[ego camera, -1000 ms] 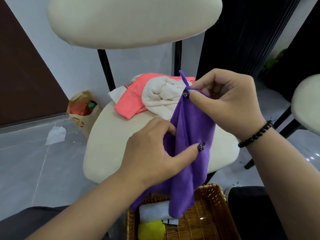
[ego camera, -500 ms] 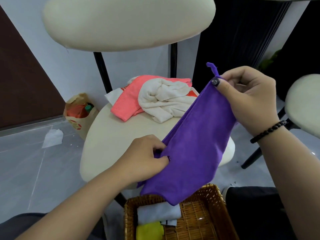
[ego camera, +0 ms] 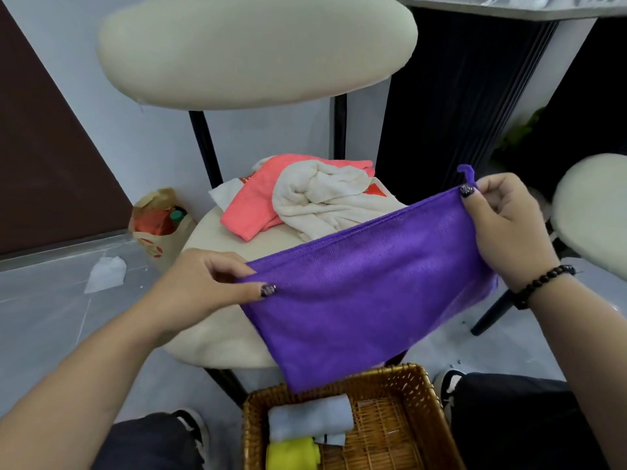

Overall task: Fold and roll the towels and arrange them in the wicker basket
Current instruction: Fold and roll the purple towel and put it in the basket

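Step in hand: fold stage, purple towel (ego camera: 366,290). It is stretched in the air between both hands, over the near edge of the chair seat (ego camera: 217,337) and above the wicker basket (ego camera: 424,415). It appears already doubled, though the layers are hard to separate by eye.

Left hand (ego camera: 200,286): thumb and fingers pinch the left top corner. Right hand (ego camera: 505,225): pinches the right top corner, beside the hanging loop (ego camera: 466,173), held higher and farther.

Next move, by judgement: bring the 2 corners together or lay the towel on the seat, edges aligned, before rolling.

Basket contents: 1 pale blue roll (ego camera: 310,420) at the left, 1 yellow roll (ego camera: 293,454) just nearer; right part bare wicker.

Waiting on the far seat: pink towel (ego camera: 251,212), cream towel (ego camera: 325,201), unfolded.
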A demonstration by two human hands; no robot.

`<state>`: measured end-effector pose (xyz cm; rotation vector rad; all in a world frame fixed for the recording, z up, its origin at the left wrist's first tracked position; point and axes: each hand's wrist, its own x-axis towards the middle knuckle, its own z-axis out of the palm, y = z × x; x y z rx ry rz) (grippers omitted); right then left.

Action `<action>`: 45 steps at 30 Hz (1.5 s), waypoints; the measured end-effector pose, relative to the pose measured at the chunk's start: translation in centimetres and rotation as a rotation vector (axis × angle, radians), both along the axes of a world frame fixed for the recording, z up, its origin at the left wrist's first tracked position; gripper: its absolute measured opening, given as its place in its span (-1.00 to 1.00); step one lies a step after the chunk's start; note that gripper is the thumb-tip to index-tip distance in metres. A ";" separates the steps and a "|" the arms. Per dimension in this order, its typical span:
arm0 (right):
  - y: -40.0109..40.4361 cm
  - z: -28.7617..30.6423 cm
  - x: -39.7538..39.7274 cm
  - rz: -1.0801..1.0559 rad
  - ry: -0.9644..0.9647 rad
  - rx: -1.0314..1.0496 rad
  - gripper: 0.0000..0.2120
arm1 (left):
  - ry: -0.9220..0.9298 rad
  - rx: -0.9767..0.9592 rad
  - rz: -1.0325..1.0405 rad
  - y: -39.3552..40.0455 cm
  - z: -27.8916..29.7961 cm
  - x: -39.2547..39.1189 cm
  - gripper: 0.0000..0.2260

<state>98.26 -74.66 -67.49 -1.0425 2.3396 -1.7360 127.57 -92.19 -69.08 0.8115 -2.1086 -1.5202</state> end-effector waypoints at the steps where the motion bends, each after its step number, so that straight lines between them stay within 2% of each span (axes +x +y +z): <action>1: 0.2 -0.1 0.2 0.007 -0.011 0.039 -0.82 | 0.043 0.052 0.011 -0.2 0.3 0.4 -0.59; 2: 0.4 -0.1 0.3 0.021 -0.040 0.063 -0.83 | 0.090 0.090 0.031 -0.5 0.6 0.8 -0.50; 4: 0.9 -0.1 0.6 0.067 -0.127 0.091 -0.86 | 0.189 0.158 0.069 -0.6 1.5 1.6 -0.46; 7: 0.9 -0.4 1.2 0.119 -0.235 0.127 -0.88 | 0.217 0.179 0.119 -0.7 2.1 2.1 -0.67; 9: -0.1 -1.7 1.7 0.093 -0.266 0.167 -0.88 | 0.073 0.067 0.255 -1.5 0.5 1.4 -0.85; 13: -2.4 -5.8 3.0 0.032 -0.157 0.349 -0.88 | -0.272 -0.257 0.420 -3.8 -5.0 -0.3 -0.85; 15: -3.0 -6.8 3.2 0.015 -0.137 0.366 -0.89 | -0.360 -0.354 0.460 -4.0 -6.5 -0.8 -0.89; 17: -3.2 -7.0 3.2 0.011 -0.113 0.339 -0.91 | -0.342 -0.345 0.475 -4.3 -6.6 -1.1 -0.93; 21: -3.8 -7.0 2.3 0.041 -0.072 0.344 -0.91 | -0.240 -0.094 0.451 -4.8 -5.5 -1.0 -0.94; 25: -5.1 -6.4 0.9 0.006 0.068 0.315 -0.92 | -0.087 0.071 0.524 -5.7 -4.5 -0.9 -0.93; 28: -6.5 -5.4 0.0 -0.013 0.084 0.270 -0.90 | -0.001 0.045 0.587 -7.0 -4.5 -1.3 -0.89; 30: -7.3 -5.0 -0.3 0.014 -0.015 0.246 -0.90 | 0.026 0.021 0.592 -7.7 -4.7 -1.6 -0.88; 33: -8.2 -4.9 -0.1 0.070 -0.191 0.230 -0.94 | -0.025 -0.030 0.626 -8.5 -5.5 -1.7 -0.89; 34: -8.5 -5.0 0.1 0.059 -0.196 0.227 -0.96 | -0.099 -0.146 0.656 -8.8 -5.6 -1.6 -0.91; 36: -8.6 -5.0 1.0 0.029 0.003 0.303 -0.80 | -0.285 -0.559 0.662 -8.5 -5.1 -1.5 -0.84; 37: -8.5 -4.9 2.0 0.039 0.158 0.347 -0.71 | -0.285 -0.727 0.614 -7.8 -4.8 -1.6 -0.79; 38: -8.5 -4.8 3.3 0.071 0.304 0.364 -0.67 | -0.248 -0.803 0.538 -6.5 -4.3 -1.9 -0.76; 40: -8.4 -4.9 6.8 0.209 0.471 0.338 -0.63 | -0.216 -0.807 0.364 -3.5 -3.9 -2.6 -0.70; 41: -8.4 -5.2 8.6 0.304 0.529 0.318 -0.62 | -0.257 -0.792 0.274 -2.0 -4.3 -2.9 -0.63; 43: -8.6 -7.1 10.7 0.468 0.632 0.353 -0.57 | -0.414 -0.808 0.099 0.3 -5.5 -3.3 -0.40; 45: -8.8 -9.0 11.6 0.556 0.659 0.504 -0.50 | -0.599 -0.799 -0.030 1.1 -6.8 -3.4 -0.21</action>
